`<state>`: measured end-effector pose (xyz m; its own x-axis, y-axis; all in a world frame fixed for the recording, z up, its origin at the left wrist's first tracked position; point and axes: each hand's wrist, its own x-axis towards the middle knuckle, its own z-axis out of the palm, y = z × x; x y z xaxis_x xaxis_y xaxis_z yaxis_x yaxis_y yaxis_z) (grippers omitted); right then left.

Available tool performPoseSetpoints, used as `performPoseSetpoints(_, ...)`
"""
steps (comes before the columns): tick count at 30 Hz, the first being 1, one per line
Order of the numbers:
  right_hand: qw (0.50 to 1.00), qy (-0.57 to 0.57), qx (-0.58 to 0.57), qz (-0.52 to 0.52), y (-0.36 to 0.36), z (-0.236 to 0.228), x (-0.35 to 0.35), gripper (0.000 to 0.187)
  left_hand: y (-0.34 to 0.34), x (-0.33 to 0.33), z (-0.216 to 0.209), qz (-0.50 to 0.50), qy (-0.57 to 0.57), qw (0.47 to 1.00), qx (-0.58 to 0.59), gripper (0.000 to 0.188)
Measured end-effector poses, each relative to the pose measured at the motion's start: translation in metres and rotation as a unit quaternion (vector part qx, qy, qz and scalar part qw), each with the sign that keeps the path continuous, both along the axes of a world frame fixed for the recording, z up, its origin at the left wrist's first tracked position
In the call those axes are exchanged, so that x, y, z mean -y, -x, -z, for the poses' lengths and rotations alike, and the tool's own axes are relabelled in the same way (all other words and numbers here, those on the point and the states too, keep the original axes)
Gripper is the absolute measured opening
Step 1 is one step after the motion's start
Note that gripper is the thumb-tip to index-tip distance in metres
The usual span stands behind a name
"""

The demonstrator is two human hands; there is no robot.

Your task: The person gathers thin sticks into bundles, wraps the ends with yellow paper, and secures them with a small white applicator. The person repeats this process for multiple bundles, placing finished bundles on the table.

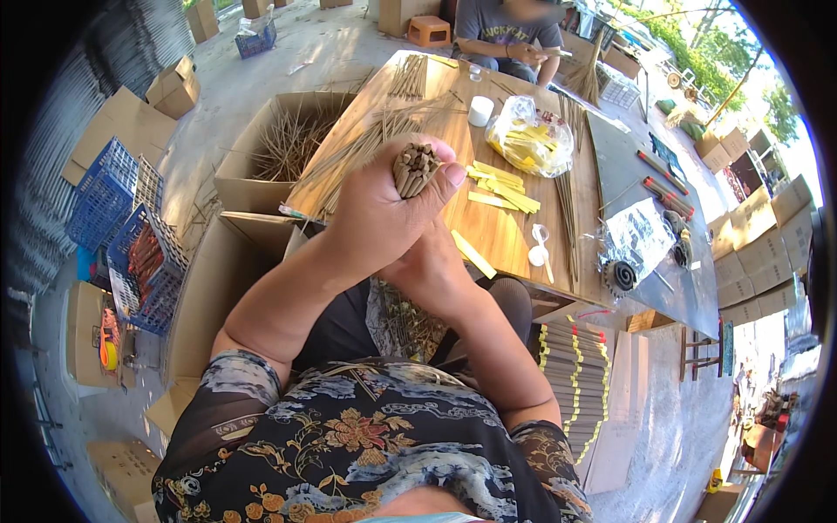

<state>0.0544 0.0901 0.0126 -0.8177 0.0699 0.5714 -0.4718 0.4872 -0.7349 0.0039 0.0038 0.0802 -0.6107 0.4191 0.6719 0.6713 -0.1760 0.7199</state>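
Observation:
My left hand (pixel 370 209) is closed round a tight bundle of brown sticks (pixel 417 167), its thumb pressed along the near side. The blunt stick ends point up toward me. My right hand (pixel 432 266) is just below the left, against its underside. Its fingers are hidden, so I cannot tell how it grips. Both hands are over the near edge of a wooden table (pixel 510 240). Yellow paper strips (pixel 506 187) lie on it to the right of the bundle, and one more strip (pixel 473 254) is beside my right hand.
Loose thin sticks (pixel 375 131) cover the table's left side. A plastic bag of yellow strips (pixel 530 139) and a white cup (pixel 480 111) stand farther back. Left is a cardboard box of sticks (pixel 228 166). Banded stick bundles (pixel 571 375) lie low right. A person (pixel 510 39) sits opposite.

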Motion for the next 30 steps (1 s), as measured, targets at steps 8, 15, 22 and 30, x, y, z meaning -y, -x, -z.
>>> performPoseSetpoints(8,0.989,0.037,-0.084,0.114,-0.040,-0.036,-0.030,0.054,0.002,0.015,0.002,-0.028,0.244,0.959,-0.144,0.027)
performPoseSetpoints(15,0.965,-0.146,-0.138,0.166,-0.035,-0.020,-0.036,0.022,-0.017,0.003,0.019,0.122,0.334,0.935,0.010,0.016)
performPoseSetpoints(22,0.995,-0.026,-0.024,0.094,-0.050,0.011,-0.030,0.012,-0.021,0.008,0.027,0.270,0.441,0.792,0.323,0.015)
performPoseSetpoints(30,0.986,0.120,0.080,0.082,-0.054,0.023,-0.022,0.016,-0.012,0.030,0.043,0.362,0.247,0.640,0.632,0.021)
